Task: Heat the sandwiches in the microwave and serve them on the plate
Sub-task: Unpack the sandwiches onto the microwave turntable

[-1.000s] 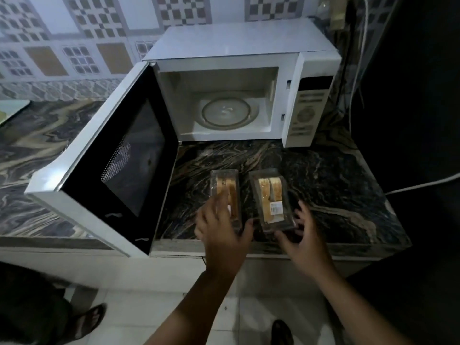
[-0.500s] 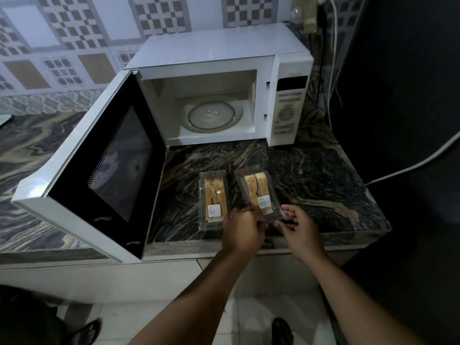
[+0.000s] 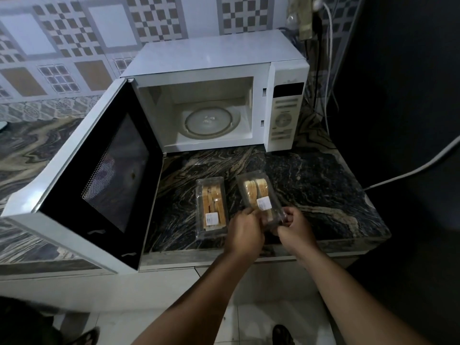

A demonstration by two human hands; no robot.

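Observation:
Two clear plastic sandwich boxes lie side by side on the dark marble counter [image 3: 311,180] in front of the white microwave [image 3: 214,58]. The left sandwich box [image 3: 211,205] lies untouched. My left hand [image 3: 245,230] and my right hand [image 3: 293,225] both grip the near end of the right sandwich box [image 3: 256,192], fingers curled on its edge. The microwave door [image 3: 99,180] stands swung wide to the left. Inside, the glass turntable [image 3: 207,122] is bare. No plate is clearly visible.
The open door juts out past the counter's front edge on the left. White cables [image 3: 410,170] hang along the dark wall at right, behind and beside the microwave. Tiled wall behind. Feet in sandals [image 3: 84,337] show on the pale floor below.
My left hand has left the left sandwich box and joined my right hand at the near end of the right box. Both hands have closed on that box's edge.

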